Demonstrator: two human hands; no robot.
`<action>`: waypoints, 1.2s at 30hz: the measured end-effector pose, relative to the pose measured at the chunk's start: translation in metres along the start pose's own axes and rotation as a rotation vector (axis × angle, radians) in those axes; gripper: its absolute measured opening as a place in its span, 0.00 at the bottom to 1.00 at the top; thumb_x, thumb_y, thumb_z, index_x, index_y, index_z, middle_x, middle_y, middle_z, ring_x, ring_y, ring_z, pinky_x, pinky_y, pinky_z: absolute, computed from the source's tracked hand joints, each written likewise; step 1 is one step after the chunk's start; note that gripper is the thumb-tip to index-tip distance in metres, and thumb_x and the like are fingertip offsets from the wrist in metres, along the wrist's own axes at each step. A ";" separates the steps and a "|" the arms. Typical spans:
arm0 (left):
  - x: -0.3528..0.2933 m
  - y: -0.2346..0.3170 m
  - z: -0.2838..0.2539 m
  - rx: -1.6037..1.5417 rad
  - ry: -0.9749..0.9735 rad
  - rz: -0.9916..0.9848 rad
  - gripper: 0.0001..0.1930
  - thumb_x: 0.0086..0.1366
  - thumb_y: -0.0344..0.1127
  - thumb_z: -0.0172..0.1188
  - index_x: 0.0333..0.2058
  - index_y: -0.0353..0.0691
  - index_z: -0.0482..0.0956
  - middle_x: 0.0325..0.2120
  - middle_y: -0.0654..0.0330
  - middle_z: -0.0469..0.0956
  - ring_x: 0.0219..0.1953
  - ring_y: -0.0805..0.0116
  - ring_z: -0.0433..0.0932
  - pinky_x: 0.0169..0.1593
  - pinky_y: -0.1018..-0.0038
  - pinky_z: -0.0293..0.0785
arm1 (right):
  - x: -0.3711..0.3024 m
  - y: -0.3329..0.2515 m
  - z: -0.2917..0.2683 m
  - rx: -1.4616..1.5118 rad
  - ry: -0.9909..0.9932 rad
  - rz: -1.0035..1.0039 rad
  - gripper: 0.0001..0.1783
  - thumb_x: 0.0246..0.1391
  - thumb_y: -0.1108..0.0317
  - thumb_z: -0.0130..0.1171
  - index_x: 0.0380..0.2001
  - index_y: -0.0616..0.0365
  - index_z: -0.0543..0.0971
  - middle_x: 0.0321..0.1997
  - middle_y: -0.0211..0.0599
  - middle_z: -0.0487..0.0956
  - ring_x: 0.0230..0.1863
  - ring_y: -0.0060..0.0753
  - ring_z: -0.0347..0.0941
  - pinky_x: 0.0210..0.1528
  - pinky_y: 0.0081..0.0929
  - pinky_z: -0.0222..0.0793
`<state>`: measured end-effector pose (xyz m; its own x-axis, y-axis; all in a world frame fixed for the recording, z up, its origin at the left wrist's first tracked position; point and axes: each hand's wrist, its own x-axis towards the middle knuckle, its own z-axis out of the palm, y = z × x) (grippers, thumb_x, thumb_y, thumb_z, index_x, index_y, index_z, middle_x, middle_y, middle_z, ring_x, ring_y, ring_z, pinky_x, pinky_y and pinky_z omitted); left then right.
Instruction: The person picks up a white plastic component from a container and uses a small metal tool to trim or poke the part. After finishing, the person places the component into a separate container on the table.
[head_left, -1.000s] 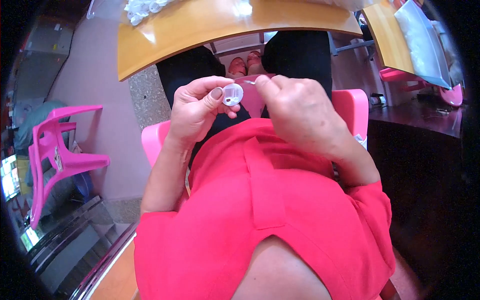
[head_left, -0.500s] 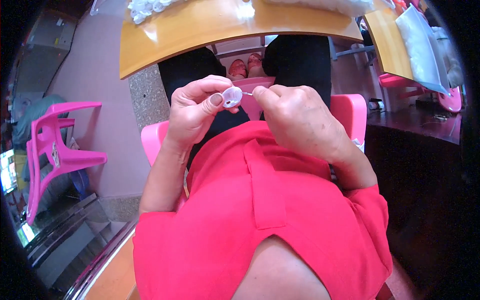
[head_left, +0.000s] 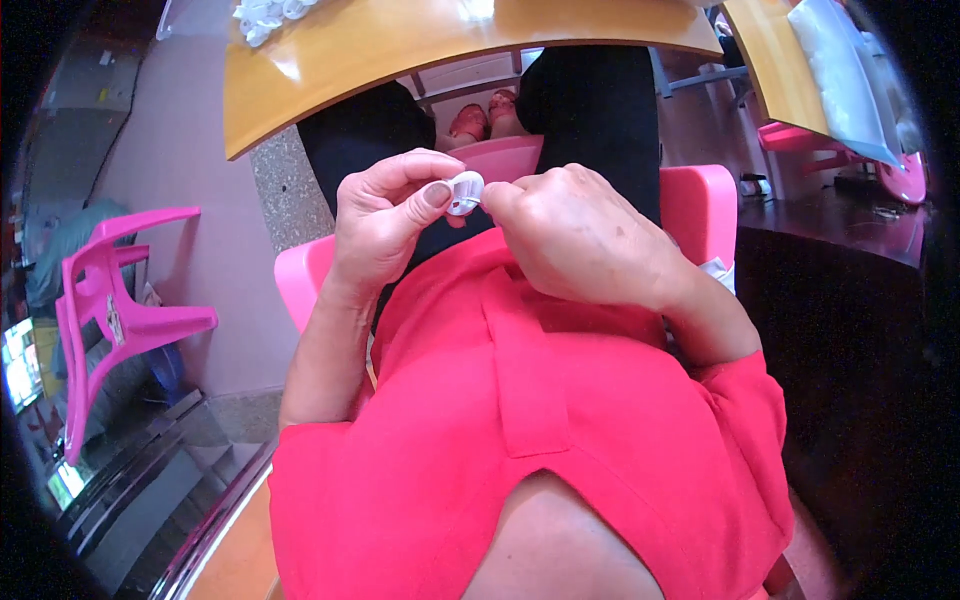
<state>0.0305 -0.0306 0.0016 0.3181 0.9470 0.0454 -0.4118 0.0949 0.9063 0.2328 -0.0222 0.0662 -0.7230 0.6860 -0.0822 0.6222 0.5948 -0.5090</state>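
Between the thumb and fingers of my left hand [head_left: 390, 205] is a small round white plastic piece [head_left: 466, 190], like a cap, tilted with its hollow side partly in view. A small dark reddish spot shows inside it. Close against its right side, my right hand [head_left: 580, 235] is closed in a pinch, knuckles up. What it pinches is a thin pale tool, now mostly hidden by the fingers. Both hands hang in the air above my lap, short of the table.
A wooden table [head_left: 400, 60] lies ahead, with a pile of small white plastic pieces [head_left: 262, 20] at its far left. At right, a filled clear bag [head_left: 840, 80] rests on another wooden surface. A pink plastic chair [head_left: 130, 310] stands left, near the wall [head_left: 190, 170].
My right hand has moved left, closer to the white piece, and the thin tool's tip no longer shows plainly between them. The white piece has turned slightly in my left hand.
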 end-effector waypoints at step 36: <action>0.058 0.070 -0.006 0.842 0.521 0.460 0.11 0.65 0.30 0.58 0.44 0.32 0.78 0.38 0.56 0.80 0.40 0.70 0.77 0.46 0.75 0.74 | -0.002 0.024 -0.009 -0.056 0.211 0.095 0.07 0.42 0.76 0.53 0.28 0.67 0.73 0.28 0.54 0.78 0.32 0.53 0.77 0.35 0.41 0.73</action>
<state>0.0148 0.0334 0.0649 -0.1991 0.8705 0.4501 0.3811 -0.3544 0.8539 0.2525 -0.0054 0.0618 -0.5856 0.8086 0.0565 0.7041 0.5419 -0.4588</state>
